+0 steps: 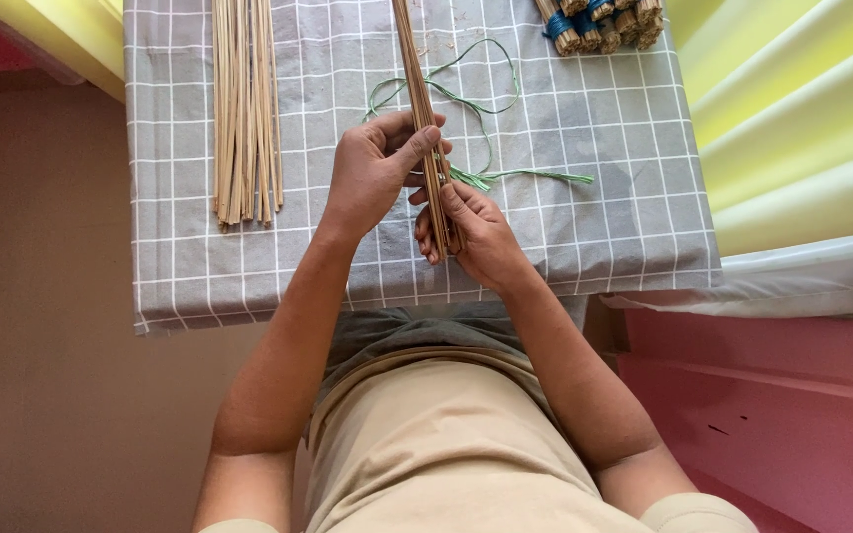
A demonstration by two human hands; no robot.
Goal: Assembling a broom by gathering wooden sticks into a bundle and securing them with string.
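Grey checked cloth over table [199,276]. Centre: stick bundle [425,109] clamped in both grips, left hand [372,178] and right hand [476,232]. Green string [466,99] at 1 o'clock, untied. Loose sticks [245,109] at 10 o'clock unbundled; tied bundles [599,22] at 1 o'clock finished.

- A small home craft corner, not a factory.
- A table under a grey checked cloth [584,128] carries loose thin sticks [246,109] near its left edge and tied stick bundles [599,22] at its far right corner.
- Pink furniture [772,395] and yellow fabric [792,109] stand beside it.
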